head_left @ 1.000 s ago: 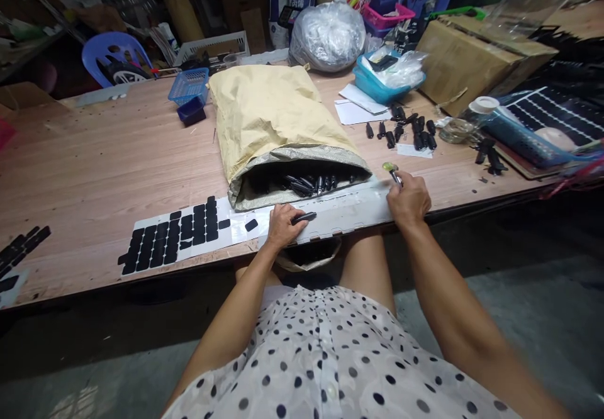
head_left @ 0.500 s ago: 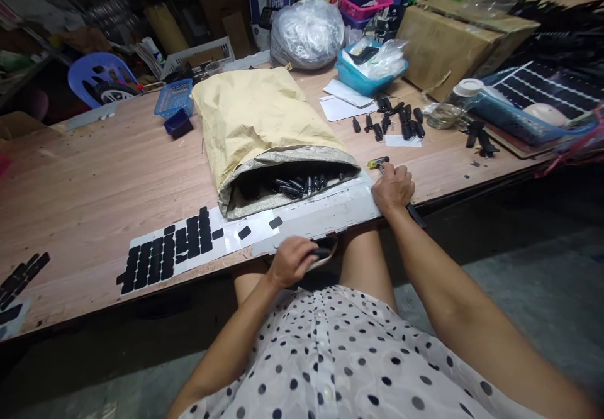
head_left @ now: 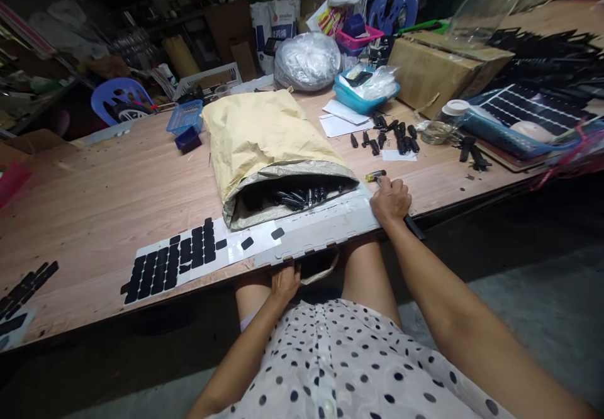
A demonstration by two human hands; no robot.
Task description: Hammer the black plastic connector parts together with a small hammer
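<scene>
My right hand (head_left: 391, 200) rests on the right end of a white backing sheet (head_left: 325, 225) at the table's front edge. It is closed round a thin tool (head_left: 376, 175) with a yellow-green tip; its black end sticks out behind the wrist. My left hand (head_left: 285, 280) is below the table edge over my lap, next to a small bag opening (head_left: 321, 267), and its fingers are hidden. A tan sack (head_left: 264, 136) lies open towards me with several black parts (head_left: 297, 197) in its mouth. Black pads (head_left: 174, 262) cover the sheet's left end.
Loose black parts (head_left: 387, 137) and white papers (head_left: 342, 120) lie right of the sack. A blue tray (head_left: 361, 95), a cardboard box (head_left: 438, 67) and a clear plastic bag (head_left: 306, 60) stand behind. A small blue basket (head_left: 185, 117) sits at the back left. More black pads (head_left: 23, 290) lie far left.
My left hand, which held a black part on the sheet, has dropped below the table edge to my lap. My right hand has stayed on the sheet's right end with the tool.
</scene>
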